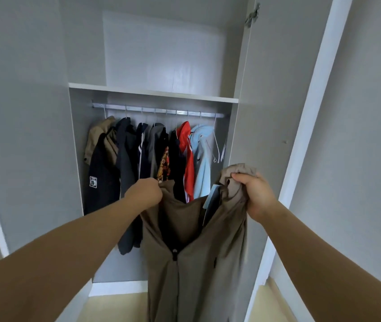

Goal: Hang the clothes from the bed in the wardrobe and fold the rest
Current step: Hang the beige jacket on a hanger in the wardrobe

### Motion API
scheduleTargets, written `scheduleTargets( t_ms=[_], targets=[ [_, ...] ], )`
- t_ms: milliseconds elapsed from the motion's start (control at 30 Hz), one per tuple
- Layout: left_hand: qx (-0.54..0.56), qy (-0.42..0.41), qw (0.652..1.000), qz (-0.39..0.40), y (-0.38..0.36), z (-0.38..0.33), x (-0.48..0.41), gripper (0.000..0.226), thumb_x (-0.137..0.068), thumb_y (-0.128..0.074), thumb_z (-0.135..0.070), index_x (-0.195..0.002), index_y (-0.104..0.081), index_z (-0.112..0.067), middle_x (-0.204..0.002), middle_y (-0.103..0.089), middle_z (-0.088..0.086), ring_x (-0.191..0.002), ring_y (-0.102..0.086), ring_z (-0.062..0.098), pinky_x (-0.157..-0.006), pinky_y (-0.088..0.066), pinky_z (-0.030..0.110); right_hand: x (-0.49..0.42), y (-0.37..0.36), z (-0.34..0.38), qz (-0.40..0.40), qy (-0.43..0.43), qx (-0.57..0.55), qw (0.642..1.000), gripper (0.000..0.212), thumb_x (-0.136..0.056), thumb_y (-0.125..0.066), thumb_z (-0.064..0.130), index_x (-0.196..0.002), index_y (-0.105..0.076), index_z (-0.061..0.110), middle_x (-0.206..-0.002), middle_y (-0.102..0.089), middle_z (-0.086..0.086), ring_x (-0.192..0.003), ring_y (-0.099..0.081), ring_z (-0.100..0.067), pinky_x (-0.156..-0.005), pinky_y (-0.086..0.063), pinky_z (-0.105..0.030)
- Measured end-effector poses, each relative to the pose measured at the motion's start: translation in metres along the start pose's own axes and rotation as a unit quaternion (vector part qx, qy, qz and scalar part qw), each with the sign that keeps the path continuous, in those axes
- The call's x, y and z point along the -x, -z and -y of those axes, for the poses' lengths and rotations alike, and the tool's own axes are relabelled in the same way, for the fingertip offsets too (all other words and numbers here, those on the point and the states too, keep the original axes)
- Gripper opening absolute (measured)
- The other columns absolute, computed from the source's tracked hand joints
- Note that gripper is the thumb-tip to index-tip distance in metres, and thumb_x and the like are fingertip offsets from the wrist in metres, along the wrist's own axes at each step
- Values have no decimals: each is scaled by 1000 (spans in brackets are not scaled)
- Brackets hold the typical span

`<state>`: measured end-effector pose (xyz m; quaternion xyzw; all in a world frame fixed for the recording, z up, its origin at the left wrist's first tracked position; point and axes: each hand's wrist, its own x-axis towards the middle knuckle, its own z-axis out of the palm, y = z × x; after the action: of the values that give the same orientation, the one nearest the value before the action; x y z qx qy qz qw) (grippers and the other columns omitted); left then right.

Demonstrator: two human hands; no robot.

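Note:
I hold a brown zip-up jacket up in front of the open wardrobe. My left hand pinches its left shoulder and my right hand grips the bunched right shoulder and collar. A light blue tag hangs inside the neck. The jacket's front is zipped below the chest and it hangs straight down past the bottom edge of the view. Behind it, a metal rail carries several hung garments, among them a tan one, dark ones, a red one and a light blue one.
Empty white hangers hang at the rail's right end. The open wardrobe door stands to the right, another door panel to the left. A bare shelf compartment lies above the rail. Pale yellow floor shows below.

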<state>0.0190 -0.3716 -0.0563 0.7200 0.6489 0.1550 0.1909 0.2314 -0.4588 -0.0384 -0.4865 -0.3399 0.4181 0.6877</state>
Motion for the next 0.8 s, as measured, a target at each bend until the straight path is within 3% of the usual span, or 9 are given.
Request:
scheduleTargets(
  t_ms=[67, 133, 233, 333, 400, 467, 600, 700, 800],
  targets=[
    [257, 96, 959, 73, 4, -10, -35, 21, -95, -41, -8, -108, -55, -1, -107, -61, 22, -99, -61, 33, -80, -51, 39, -28, -2, -7, -15, -10, 23, 1000, 17, -84, -57, 0, -78, -67, 12, -76, -67, -8, -71, -63, -19, -59, -50, -26],
    [483, 150, 853, 130, 12, -17, -76, 21, -97, -39, -10, -94, -58, -1, -87, -62, 18, -78, -61, 29, -72, -53, 41, -66, -8, -18, -28, -16, 33, 999, 25, -80, -57, -2, -64, -69, 11, -62, -68, -8, -59, -64, -19, -52, -51, -23],
    [594, 150, 776, 151, 20, -22, -126, 22, -93, -48, -10, -73, -54, -4, -66, -58, 12, -59, -55, 23, -52, -49, 34, -116, -19, -28, -43, -29, 38, 998, 19, -78, -57, -3, -65, -67, 6, -58, -66, -11, -54, -62, -22, -52, -52, -23],
    [532, 98, 827, 151, 20, -24, -181, 4, -84, -57, 4, -82, -59, 2, -66, -66, 15, -64, -64, 28, -54, -55, 33, -169, -34, -37, -39, -24, 55, 997, 11, -80, -58, -3, -77, -67, 1, -60, -68, -10, -53, -64, -19, -49, -52, -20],
    [397, 33, 915, 61, 17, -25, -219, 7, -83, -57, 3, -84, -60, -3, -80, -63, 16, -82, -63, 32, -73, -53, 35, -196, -42, -43, -35, -31, 77, 996, 6, -80, -62, 0, -79, -67, 3, -60, -69, -7, -53, -66, -17, -48, -52, -20],
    [237, -43, 969, -57, 13, -27, -247, 13, -88, -50, -9, -75, -53, -10, -77, -57, 9, -82, -57, 29, -69, -44, 30, -221, -48, -50, -19, -37, 111, 993, 10, -80, -64, 1, -74, -68, 9, -59, -70, -3, -52, -67, -13, -48, -52, -19],
    [220, -98, 962, -125, 8, -31, -291, 7, -92, -39, -11, -86, -43, -10, -82, -51, 8, -72, -49, 21, -58, -36, 31, -269, -55, -64, -9, -54, 184, 981, 12, -81, -68, 10, -70, -67, 15, -60, -69, 2, -51, -64, -8, -42, -48, -15],
    [289, -54, 952, -84, 12, -47, -331, 23, -96, -36, -17, -108, -51, -5, -103, -56, 15, -92, -54, 27, -78, -44, 33, -319, -62, -71, -14, -65, 236, 970, 18, -85, -66, 19, -68, -64, 14, -55, -62, 2, -48, -56, -8, -36, -39, -11],
    [477, -1, 879, -15, 16, -69, -365, 30, -99, -38, -19, -119, -53, -3, -98, -59, 14, -89, -57, 28, -80, -49, 34, -374, -63, -74, -28, -32, 253, 966, 25, -88, -59, 13, -63, -59, 11, -45, -54, 5, -39, -46, -6, -38, -34, -14]
  ],
)
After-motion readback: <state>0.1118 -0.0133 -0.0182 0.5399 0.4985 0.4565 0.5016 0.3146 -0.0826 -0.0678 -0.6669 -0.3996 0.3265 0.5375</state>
